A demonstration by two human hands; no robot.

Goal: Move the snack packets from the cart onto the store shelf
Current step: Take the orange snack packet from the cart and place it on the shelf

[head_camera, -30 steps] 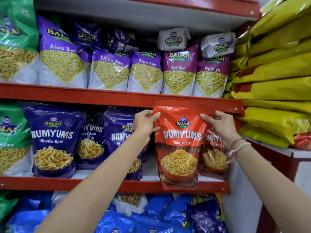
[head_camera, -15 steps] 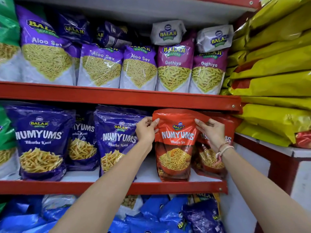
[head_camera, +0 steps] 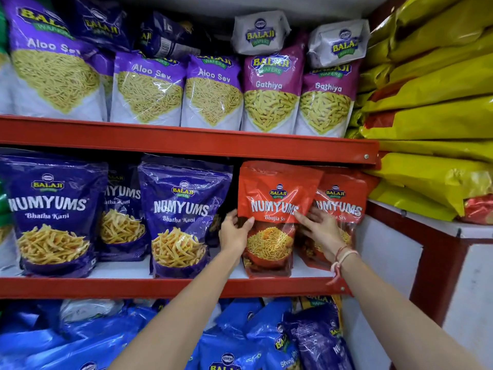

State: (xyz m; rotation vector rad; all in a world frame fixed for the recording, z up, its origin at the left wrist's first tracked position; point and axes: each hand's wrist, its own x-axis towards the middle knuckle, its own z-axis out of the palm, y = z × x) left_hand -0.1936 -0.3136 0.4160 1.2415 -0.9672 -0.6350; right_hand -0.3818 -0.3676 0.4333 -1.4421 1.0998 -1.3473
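An orange Numyums Bhujia Sev packet [head_camera: 274,198] stands upright on the middle red shelf [head_camera: 133,287], in front of and partly over a second orange packet [head_camera: 344,201]. My left hand [head_camera: 234,232] grips the front packet's left edge at mid height. My right hand [head_camera: 320,229] lies with spread fingers on its right edge, in front of the second packet. The cart is out of view.
Purple Numyums Bhatha Kani packets [head_camera: 181,214] stand to the left on the same shelf. Aloo Sev and Gathiya packets [head_camera: 269,92] fill the shelf above. Blue packets [head_camera: 234,337] crowd the shelf below. Yellow sacks [head_camera: 432,108] are stacked at right over a white cabinet [head_camera: 389,252].
The orange packet has gone from in front of the shelf lip back onto the shelf and now stands on it. Both hands slid from its top corners down to its sides.
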